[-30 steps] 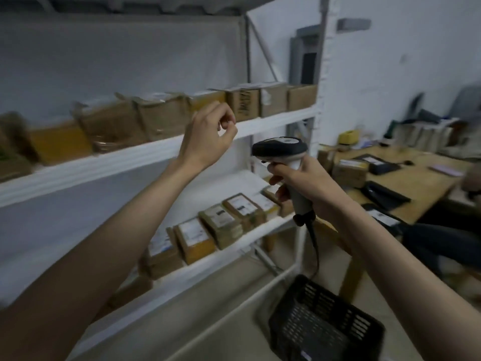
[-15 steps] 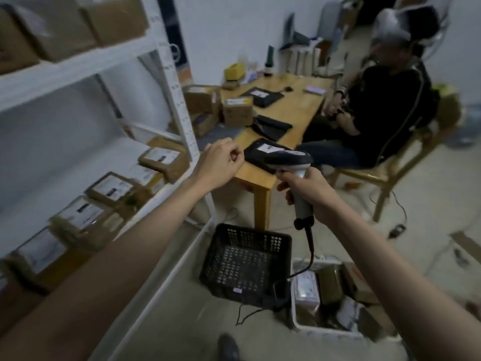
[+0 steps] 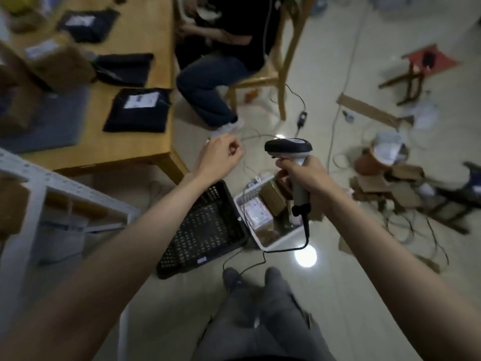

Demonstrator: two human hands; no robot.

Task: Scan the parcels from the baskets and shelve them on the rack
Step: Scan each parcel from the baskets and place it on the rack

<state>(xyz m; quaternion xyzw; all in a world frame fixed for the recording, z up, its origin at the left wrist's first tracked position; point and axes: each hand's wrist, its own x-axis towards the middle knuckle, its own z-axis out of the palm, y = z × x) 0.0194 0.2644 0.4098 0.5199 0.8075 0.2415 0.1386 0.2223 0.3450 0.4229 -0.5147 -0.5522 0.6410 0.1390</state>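
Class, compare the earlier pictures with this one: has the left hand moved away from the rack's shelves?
Yes. The left hand, earlier up at the shelf edge, now hangs out past the rack, above the black basket on the floor.

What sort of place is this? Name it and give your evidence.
Probably a small parcel-sorting room: a handheld barcode scanner, labelled parcels in a white basket on the floor, and more parcels on a wooden table.

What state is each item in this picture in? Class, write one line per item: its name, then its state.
Left hand: fingers curled, holding nothing.
Right hand: grips the scanner's handle.
Black-and-grey handheld barcode scanner: held upright, cable hanging to the floor.
Black perforated plastic basket: on the floor, empty.
White plastic basket: on the floor beside the black one, holding parcels.
Black bagged parcel with white label: lying flat on the wooden table.
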